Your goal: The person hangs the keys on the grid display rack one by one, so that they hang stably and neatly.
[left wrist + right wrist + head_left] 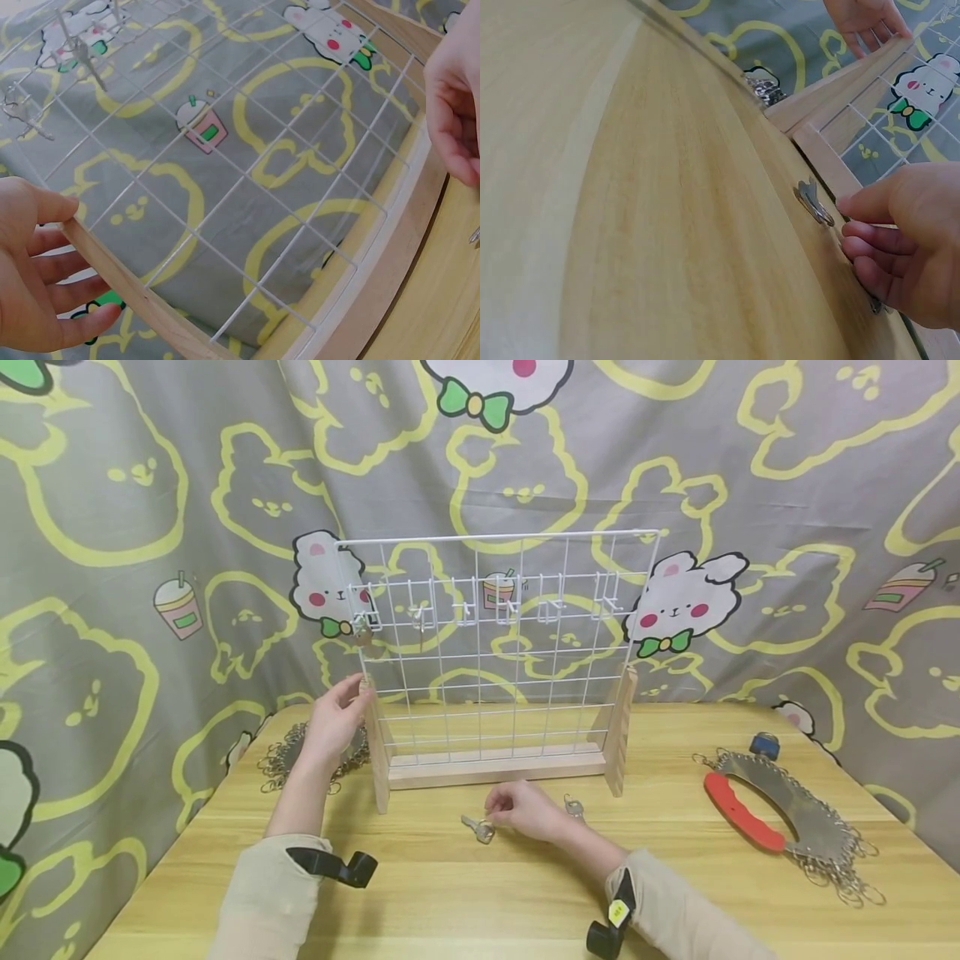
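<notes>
A silver key point(483, 832) is at 6 o'clock from the wire rack point(516, 684), its long blade pointing to 10 o'clock. The right hand's point(525, 810) bent fingers are right by it, but I cannot tell if they pinch it. The left hand point(335, 718) grips the wooden side post point(378, 760), and the yellow tag point(618, 912) at the right wrist is too blurry to read.

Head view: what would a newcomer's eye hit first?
Probably the white wire grid standing mid-view between pale wooden side posts, the left hand gripping the left post. Next, the bright red curved handle on a ring-fringed grey metal plate at right. Then a small silver metal key in front of the grid, on the yellowish wood-grain table, by the right hand.
</notes>
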### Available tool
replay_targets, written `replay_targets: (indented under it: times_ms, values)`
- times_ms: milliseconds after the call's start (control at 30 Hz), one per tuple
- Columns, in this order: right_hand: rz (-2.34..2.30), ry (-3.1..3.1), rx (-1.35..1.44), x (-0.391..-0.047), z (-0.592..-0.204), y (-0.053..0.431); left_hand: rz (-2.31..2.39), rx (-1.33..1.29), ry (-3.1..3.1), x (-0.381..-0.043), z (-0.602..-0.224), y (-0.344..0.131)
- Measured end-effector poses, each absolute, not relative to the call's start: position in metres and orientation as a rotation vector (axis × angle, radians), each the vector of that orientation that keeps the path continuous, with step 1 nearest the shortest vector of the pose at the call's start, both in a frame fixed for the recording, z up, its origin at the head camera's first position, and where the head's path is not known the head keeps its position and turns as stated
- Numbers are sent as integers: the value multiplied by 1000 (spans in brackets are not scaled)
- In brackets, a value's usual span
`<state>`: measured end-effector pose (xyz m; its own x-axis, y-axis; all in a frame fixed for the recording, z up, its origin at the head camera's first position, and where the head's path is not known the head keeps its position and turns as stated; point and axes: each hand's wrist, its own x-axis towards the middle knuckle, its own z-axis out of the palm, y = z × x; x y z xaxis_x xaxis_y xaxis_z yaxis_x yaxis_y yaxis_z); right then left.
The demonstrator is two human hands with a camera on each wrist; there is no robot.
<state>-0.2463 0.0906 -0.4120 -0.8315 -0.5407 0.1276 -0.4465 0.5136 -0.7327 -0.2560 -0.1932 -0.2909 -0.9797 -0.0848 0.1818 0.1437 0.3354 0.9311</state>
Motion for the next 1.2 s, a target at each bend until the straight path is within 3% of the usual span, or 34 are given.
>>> replay_targets:
  times_ms: [833,1200]
  values:
    - [-732,2837,-1084,-241,-410,78,-1690,-63,-2399,-256,-292,-194]
    - [-1061,2737,-1016,-246,-408,81,-1695,-64,-2400,-256,-292,-195]
